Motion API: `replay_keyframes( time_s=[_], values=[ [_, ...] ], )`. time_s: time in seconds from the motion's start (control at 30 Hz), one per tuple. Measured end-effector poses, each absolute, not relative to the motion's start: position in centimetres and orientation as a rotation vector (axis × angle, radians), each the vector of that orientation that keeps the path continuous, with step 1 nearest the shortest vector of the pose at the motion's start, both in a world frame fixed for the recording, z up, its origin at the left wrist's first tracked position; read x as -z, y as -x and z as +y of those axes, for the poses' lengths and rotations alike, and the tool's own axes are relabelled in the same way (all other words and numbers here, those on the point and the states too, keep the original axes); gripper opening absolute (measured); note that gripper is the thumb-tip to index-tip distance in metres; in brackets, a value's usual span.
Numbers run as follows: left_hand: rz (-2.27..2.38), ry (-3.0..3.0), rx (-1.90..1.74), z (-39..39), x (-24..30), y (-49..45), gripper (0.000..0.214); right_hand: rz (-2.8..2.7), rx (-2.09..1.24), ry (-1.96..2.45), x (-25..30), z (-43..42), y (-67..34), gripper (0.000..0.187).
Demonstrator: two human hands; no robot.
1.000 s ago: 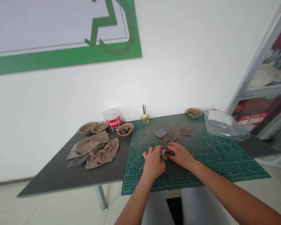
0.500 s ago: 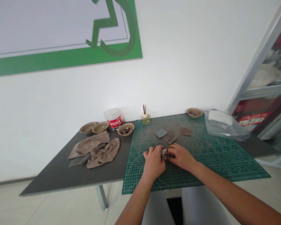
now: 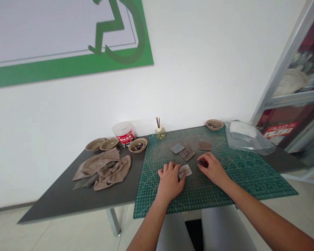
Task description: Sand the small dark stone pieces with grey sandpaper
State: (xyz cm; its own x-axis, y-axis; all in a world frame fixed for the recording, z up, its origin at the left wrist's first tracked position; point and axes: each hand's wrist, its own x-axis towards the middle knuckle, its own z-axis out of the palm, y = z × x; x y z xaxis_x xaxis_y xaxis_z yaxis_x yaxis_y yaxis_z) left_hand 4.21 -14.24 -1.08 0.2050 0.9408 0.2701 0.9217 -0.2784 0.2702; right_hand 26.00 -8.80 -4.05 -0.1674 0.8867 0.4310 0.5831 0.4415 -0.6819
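Pale patch (image 3: 187,169) partly under spread left hand (image 3: 170,181), near right hand (image 3: 212,168) tight on dark piece (image 3: 203,162)

From the right hand (image 3: 211,169), the mat (image 3: 253,174) runs wide open at 3 o'clock; the right forearm (image 3: 253,206) closes 4. At 2 a bag (image 3: 251,144) stands in the way, at 12 a bowl (image 3: 214,129). Flat patches (image 3: 187,153) at 10 and 11 leave room above. At 9 a short gap ends at the white patch (image 3: 187,169) and left hand (image 3: 170,177); at 7 the mat lies open.
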Motion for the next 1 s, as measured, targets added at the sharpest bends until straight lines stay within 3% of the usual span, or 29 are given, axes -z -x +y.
replay_keyframes(
  time_s=[0.13, 0.3, 0.5, 0.73, 0.83, 1.0],
  values=[
    [1.824, -2.354, -0.651, -14.1, 1.2, -3.9, 0.032, -1.976, -0.443, 1.260, 4.1, -9.0, -26.0, 0.012],
    [1.702, -2.231, -0.806, -13.7, 1.6, -3.4, 0.029, -1.994, -0.395, 1.272, 4.1, -9.2, -26.0, 0.020],
    [1.632, -2.062, -1.001, -12.9, 1.3, -1.6, 0.012, -1.980, -0.379, 1.272, 4.2, -9.4, -26.0, 0.024],
    [1.887, -2.116, -1.076, -8.5, -0.7, 3.5, 0.011, -1.962, -0.427, 1.296, 3.7, -9.6, -26.0, 0.013],
    [2.081, -2.242, -0.935, -6.6, -1.0, 4.6, 0.014, -1.936, -0.435, 1.300, 3.4, -9.8, -26.0, 0.014],
    [2.102, -2.294, -0.304, -5.3, -0.6, 4.8, 0.018, -1.937, -0.475, 1.313, 3.1, -9.9, -25.9, 0.014]
  ],
)
